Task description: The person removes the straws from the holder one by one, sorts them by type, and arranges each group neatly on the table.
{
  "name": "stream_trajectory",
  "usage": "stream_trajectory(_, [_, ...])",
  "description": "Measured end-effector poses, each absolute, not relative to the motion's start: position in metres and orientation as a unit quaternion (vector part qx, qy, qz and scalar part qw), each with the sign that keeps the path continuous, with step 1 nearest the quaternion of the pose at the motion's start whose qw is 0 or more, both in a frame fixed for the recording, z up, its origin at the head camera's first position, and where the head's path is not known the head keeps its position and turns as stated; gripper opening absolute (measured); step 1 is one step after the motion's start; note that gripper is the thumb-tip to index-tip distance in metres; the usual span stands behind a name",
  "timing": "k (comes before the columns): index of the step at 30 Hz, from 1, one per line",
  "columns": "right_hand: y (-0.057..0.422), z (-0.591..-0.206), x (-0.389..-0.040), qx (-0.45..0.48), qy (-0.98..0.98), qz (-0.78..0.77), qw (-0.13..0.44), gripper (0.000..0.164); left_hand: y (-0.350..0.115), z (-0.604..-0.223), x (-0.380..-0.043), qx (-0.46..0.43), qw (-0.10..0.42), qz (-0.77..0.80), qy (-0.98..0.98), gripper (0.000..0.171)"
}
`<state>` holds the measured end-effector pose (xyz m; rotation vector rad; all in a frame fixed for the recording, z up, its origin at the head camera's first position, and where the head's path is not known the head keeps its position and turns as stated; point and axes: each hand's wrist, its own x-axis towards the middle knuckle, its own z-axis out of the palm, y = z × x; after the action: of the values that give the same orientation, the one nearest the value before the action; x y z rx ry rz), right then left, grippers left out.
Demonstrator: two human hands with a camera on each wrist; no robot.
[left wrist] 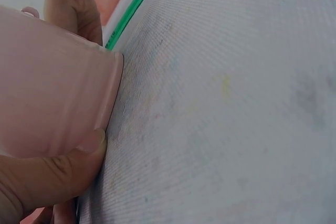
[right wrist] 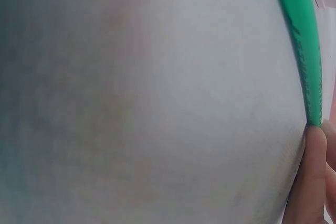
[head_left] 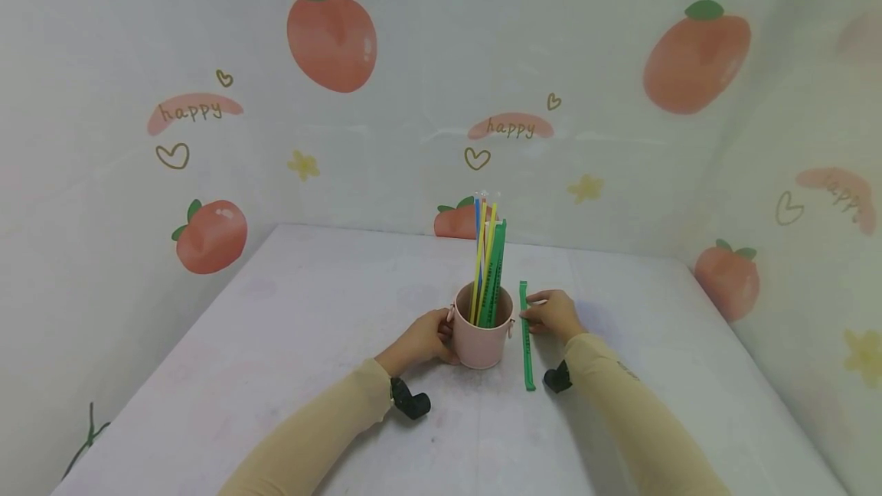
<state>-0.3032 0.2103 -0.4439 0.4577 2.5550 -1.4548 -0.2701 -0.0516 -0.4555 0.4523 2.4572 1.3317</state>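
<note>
A small pink bucket [head_left: 480, 347] stands upright on the table, with ring handles on its sides. My left hand [head_left: 429, 337] holds it from the left, the thumb [left wrist: 79, 169] low on its wall in the left wrist view. Several straws in clear wraps, blue and yellow [head_left: 477, 274] among them, stand in the bucket beside green-wrapped straws [head_left: 496, 270]. Just right of the bucket, a long green-wrapped straw [head_left: 527, 358] lies along the table. My right hand [head_left: 556, 314] pinches it around its middle; the right wrist view shows thumb and fingers [right wrist: 314, 153] at the green wrapper [right wrist: 304, 40].
A pale cloth covers the table [head_left: 310, 312]. Behind it and at the sides hangs a white curtain [head_left: 427, 44] printed with peaches, hearts and the word "happy". Dark wrist cameras [head_left: 412, 402] sit at both cuffs. A green cord [head_left: 88, 435] shows at the lower left.
</note>
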Motion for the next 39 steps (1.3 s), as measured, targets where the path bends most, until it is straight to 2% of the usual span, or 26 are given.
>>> stream_trajectory(24, [0.2113,-0.4432,-0.301,0.144,0.849,-0.502,0.079,0.044,-0.0524,-0.4573,-0.2709,0.167,0.153,0.468,0.854,0.062])
stream_trajectory(39, [0.2151,-0.4496,-0.3074,0.153,0.85,-0.496,0.086,0.046,-0.0515,-0.4589,-0.2722,0.164,0.152,0.464,0.857,0.054])
